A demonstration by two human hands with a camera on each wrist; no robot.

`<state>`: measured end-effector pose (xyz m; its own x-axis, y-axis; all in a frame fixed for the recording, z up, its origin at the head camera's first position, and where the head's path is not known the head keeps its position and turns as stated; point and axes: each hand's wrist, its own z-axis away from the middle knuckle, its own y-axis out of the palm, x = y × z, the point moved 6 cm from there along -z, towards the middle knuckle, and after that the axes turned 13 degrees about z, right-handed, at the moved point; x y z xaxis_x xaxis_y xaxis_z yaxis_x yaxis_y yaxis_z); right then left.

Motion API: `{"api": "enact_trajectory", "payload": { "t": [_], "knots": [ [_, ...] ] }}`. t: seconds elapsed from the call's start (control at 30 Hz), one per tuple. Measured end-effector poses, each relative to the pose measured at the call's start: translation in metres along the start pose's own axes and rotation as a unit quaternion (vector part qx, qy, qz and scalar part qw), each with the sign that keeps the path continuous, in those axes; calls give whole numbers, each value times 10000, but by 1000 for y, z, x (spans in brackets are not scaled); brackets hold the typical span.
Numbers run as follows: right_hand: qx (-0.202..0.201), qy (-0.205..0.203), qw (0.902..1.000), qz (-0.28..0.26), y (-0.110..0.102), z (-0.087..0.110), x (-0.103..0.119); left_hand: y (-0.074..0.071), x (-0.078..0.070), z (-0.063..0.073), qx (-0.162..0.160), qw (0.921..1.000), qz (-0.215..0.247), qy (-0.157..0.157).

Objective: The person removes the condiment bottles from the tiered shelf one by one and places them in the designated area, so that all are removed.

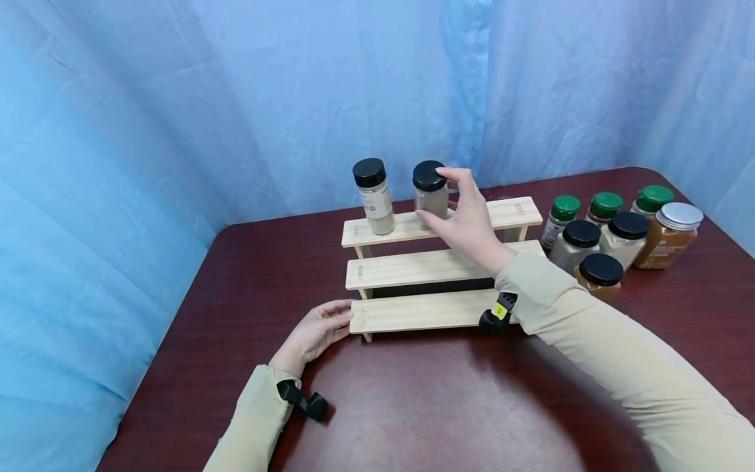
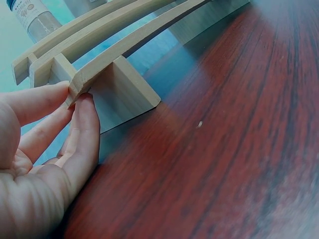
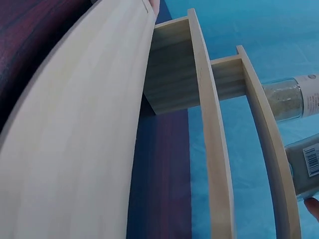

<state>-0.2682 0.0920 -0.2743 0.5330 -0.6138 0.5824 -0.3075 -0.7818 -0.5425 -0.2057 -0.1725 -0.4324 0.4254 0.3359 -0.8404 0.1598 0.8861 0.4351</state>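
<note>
A three-step light wooden rack [image 1: 413,311] stands on the dark red table. My right hand [image 1: 468,223] grips a spice jar [image 1: 429,177] with a black lid and greyish contents, thumb low on one side and fingers by the lid. The jar is upright at the top step; in the right wrist view its base is right at the board and a barcode label [image 3: 312,159] shows. To its left a taller black-lidded shaker [image 1: 377,203] stands on the same step. My left hand [image 1: 315,333] pinches the left end of the lowest step, thumb above and fingers beneath in the left wrist view.
Right of the rack stand several jars: green-lidded ones [image 1: 565,208], black-lidded ones [image 1: 600,270] and a silver-lidded one [image 1: 678,223] with brown contents. A blue curtain [image 1: 295,111] hangs behind and left of the table [image 1: 401,406]. My right forearm passes over the rack's right end.
</note>
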Motion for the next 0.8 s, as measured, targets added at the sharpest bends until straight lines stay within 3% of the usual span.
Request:
{"api": "enact_trajectory", "payload": {
  "t": [0.2, 0.47, 0.8],
  "knots": [
    [-217, 99, 9993, -273, -5, 6, 2, 1, 0, 1, 52, 10000, 13, 24],
    [-225, 195, 9979, -571, -14, 23, 4, 0, 0, 1, -7, 10000, 11, 42],
    [-298, 219, 9978, -543, -35, 38, 2, 0, 0, 0, 25, 10000, 22, 42]
  ]
}}
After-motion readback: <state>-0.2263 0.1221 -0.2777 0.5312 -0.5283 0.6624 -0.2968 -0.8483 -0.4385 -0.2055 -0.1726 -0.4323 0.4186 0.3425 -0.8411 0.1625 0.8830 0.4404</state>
